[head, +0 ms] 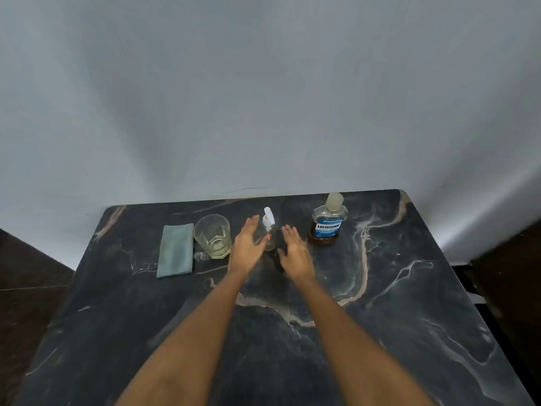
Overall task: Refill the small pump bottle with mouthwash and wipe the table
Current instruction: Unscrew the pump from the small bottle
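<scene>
A small clear pump bottle [269, 230] with a white pump head stands upright near the back of the dark marble table [409, 288]. My left hand [248, 246] reaches in from its left with straight fingers, and the thumb lies against the bottle's lower part. Just right of the bottle, my right hand [294, 254] hovers flat and open, holding nothing. The mouthwash bottle [328, 222], blue-labelled with a capped top, stands upright further right. A folded pale green cloth [175, 249] lies at the left.
A clear drinking glass [213, 236] with a little pale liquid stands between the cloth and my left hand. A grey wall runs right behind the table. Dark floor drops off beyond the table's left and right edges.
</scene>
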Demonstrator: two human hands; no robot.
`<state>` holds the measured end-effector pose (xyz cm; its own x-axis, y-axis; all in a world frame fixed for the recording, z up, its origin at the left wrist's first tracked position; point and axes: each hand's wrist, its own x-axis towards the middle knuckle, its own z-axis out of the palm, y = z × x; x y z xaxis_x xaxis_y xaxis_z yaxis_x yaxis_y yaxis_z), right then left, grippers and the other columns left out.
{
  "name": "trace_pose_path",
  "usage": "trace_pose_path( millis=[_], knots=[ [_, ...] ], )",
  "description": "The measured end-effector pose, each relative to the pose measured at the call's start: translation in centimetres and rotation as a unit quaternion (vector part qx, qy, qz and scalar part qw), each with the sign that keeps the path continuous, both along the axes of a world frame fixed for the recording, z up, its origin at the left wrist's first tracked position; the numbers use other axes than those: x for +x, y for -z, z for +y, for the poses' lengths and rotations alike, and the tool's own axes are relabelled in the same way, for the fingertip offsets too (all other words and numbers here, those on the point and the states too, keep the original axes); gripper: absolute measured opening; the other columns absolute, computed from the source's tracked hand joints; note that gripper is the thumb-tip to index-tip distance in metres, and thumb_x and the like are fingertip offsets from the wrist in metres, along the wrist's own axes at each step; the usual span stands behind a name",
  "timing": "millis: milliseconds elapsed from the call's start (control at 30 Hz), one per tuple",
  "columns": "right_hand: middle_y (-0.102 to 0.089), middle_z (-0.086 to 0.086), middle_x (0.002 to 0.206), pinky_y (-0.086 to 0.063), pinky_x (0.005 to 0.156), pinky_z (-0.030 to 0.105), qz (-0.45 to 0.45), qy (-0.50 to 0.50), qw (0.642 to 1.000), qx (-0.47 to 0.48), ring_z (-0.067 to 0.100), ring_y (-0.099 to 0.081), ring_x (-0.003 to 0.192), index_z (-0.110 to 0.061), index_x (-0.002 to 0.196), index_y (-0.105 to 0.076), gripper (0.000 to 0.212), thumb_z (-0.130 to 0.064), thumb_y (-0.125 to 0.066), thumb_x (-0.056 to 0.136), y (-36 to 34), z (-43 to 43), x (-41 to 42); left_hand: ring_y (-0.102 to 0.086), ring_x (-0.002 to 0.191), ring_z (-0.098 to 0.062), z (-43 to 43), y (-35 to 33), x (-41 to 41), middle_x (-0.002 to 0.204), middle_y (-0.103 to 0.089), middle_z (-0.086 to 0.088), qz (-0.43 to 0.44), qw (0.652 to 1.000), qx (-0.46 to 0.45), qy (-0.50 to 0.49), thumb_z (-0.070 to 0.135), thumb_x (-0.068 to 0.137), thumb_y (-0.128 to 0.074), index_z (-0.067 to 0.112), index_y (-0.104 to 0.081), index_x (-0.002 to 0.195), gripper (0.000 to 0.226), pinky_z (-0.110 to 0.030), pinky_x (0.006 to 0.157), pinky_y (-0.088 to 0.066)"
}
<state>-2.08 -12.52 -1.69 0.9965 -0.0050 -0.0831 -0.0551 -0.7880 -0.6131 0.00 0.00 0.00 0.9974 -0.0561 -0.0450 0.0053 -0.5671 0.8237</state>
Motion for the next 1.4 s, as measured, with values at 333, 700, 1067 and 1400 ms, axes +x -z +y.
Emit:
trace_pose_path(
  millis=[333, 700, 1067, 1400],
  knots=[
    [-0.058, 0.012, 0.124, -0.048, 0.084, 0.033, 0.066, 0.093, 0.973, 0.202, 0.026, -0.057, 0.108, -0.014, 0.131, -0.042, 0.047, -0.007, -0.058, 0.086, 1.0, 1.7, 3.1, -0.063, 0.091, -0.003, -0.6, 1.4, 2.2, 0.098, -0.066, 0.004, 0.011, 0.987, -0.155, -0.028, 0.003, 0.071, -0.073, 0.013, -0.061, 0.110, 0.042, -0.002, 0.074, -0.044],
    [-0.065, 0.013, 0.109, -0.053, 0.083, 0.031, 0.018, 0.080, 0.965, 0.249, 0.023, -0.063, 0.098, -0.005, 0.115, -0.054, 0.035, -0.006, -0.065, 0.082, 0.2, 1.1, -0.2, -0.061, 0.085, 0.012, 0.2, 0.6, -0.2, 0.093, -0.065, 0.015, -0.015, 0.992, -0.125, 0.019, 0.012, 0.067, -0.078, 0.017, -0.064, 0.107, 0.043, -0.007, 0.078, -0.048],
    [-0.068, 0.009, 0.108, -0.051, 0.087, 0.031, -0.001, 0.036, 0.974, 0.222, 0.020, -0.064, 0.098, -0.011, 0.118, -0.056, 0.042, -0.010, -0.069, 0.077, -1.6, 0.1, -9.9, -0.065, 0.091, -0.005, 1.0, -1.5, -10.0, 0.093, -0.068, 0.008, -0.019, 0.989, -0.140, 0.035, 0.012, 0.062, -0.082, 0.030, -0.061, 0.098, 0.046, -0.021, 0.082, -0.051],
    [-0.069, 0.007, 0.103, -0.051, 0.083, 0.024, 0.039, 0.035, 0.969, 0.240, 0.016, -0.065, 0.092, -0.008, 0.110, -0.058, 0.040, -0.004, -0.072, 0.074, -0.2, 0.4, -19.9, -0.063, 0.091, -0.005, 1.8, -0.7, -19.8, 0.096, -0.066, 0.006, 0.022, 0.993, -0.105, 0.056, 0.015, 0.060, -0.083, 0.014, -0.063, 0.104, 0.048, -0.016, 0.082, -0.050]
  ],
)
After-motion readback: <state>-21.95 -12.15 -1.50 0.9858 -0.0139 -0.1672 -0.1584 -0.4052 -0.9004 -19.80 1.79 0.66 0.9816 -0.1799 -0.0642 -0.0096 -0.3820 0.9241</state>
